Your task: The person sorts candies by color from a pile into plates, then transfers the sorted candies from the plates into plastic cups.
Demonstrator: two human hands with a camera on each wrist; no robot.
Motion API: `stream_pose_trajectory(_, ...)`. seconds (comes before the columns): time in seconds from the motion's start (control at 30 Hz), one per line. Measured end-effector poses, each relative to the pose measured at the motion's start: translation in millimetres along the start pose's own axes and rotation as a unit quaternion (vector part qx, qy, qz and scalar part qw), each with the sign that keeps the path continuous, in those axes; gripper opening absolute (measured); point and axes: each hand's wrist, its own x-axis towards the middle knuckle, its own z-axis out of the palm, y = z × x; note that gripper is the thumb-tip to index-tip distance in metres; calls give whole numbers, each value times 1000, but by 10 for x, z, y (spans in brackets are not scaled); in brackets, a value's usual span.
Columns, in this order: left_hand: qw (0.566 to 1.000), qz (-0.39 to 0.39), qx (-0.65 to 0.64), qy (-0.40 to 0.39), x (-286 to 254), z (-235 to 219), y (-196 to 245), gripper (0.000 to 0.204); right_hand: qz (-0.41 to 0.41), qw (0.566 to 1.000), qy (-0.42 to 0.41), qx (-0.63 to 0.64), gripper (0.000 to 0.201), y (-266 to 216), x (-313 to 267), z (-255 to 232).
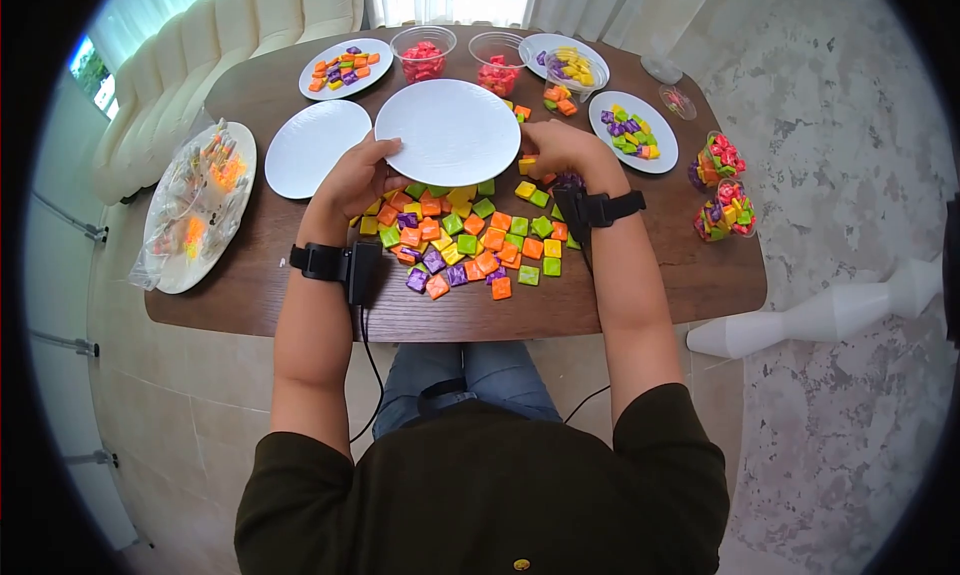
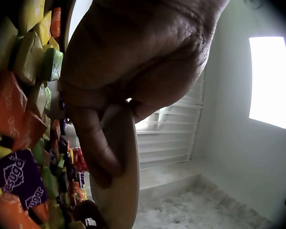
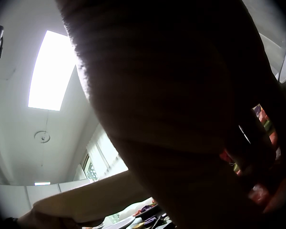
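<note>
A white plate (image 1: 448, 135) is raised over a spread of wrapped candies (image 1: 470, 240) on the brown table. My left hand (image 1: 362, 173) grips its left edge, thumb on top and fingers underneath; the left wrist view shows the plate (image 2: 117, 167) edge-on between thumb and fingers. By the plate's right edge, my right hand (image 1: 568, 150) reaches down close over candies, its fingers bent. The hand (image 3: 167, 105) is a dark shape in the right wrist view, with bits of candy showing between its fingers; I cannot tell whether it holds anything.
Another white plate (image 1: 318, 150) lies at the left, beside a large oval plate (image 1: 247, 145) of bagged pieces. Sorted candies sit on a plate (image 1: 318, 87) at the back and a plate (image 1: 657, 125) at right. Clear tubs (image 1: 423, 37) of red candies stand behind; filled cups (image 1: 735, 183) stand at the right edge.
</note>
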Motion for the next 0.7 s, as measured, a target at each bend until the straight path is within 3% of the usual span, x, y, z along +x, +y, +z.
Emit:
stream_pose_trajectory(0.07,1000,-7,17,-12,36,-75,-24,44,8,1000,12,-11,35,35,-69,-98)
stream_pose_trajectory(0.17,1000,-12,24,-15,16,-6,-32,45,-34,994,102,13,34,-14,-287,-336)
stream_pose_trajectory(0.3,999,-23,26,-37,23,27,-73,47,-121,968,161,148,27,-283,-454,-406)
stream_pose_trajectory(0.4,997,-37,18,-57,18,24,-57,48,-117,962,152,195,32,-221,-364,-345)
stream_pose_trajectory(0.53,999,-30,2,-32,6,39,-38,50,57,963,68,253,34,65,-293,-328)
stream_pose_trajectory(0.63,999,-33,-7,-18,7,55,-35,49,83,993,-11,79,33,186,-155,-164)
stream_pose_trajectory(0.7,999,-39,3,-29,23,22,-56,50,61,998,9,25,35,331,-11,11)
